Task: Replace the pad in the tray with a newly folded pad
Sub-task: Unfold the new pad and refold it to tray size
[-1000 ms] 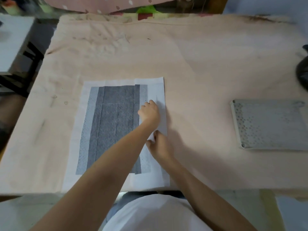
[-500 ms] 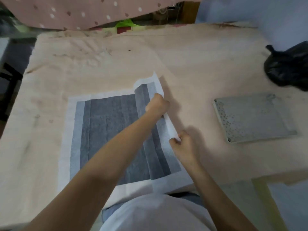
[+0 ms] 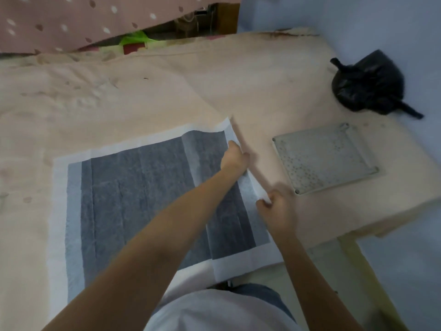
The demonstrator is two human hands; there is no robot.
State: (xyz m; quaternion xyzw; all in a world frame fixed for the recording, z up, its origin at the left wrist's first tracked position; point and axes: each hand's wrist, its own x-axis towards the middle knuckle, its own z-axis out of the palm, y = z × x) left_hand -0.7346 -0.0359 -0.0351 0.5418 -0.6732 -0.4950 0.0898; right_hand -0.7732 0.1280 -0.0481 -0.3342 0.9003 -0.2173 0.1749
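A large pad (image 3: pixel 133 199) with a dark grey centre and white border lies spread on the beige cloth-covered table. My left hand (image 3: pixel 235 157) grips the pad's right white edge near its far corner. My right hand (image 3: pixel 276 206) pinches the same edge lower down, and that edge is lifted off the table. To the right of the pad lies the grey perforated tray (image 3: pixel 324 158), flat on the table, with no pad visible in it.
A tied black plastic bag (image 3: pixel 370 84) sits at the table's far right by the blue wall. The table's front edge and right corner (image 3: pixel 405 211) lie just right of the tray. A pink spotted fabric (image 3: pixel 95 20) hangs beyond the far edge.
The pad's folded right flap has been opened out to the right. Both hands moved right with the edge, and the pad now shows a wider grey area.
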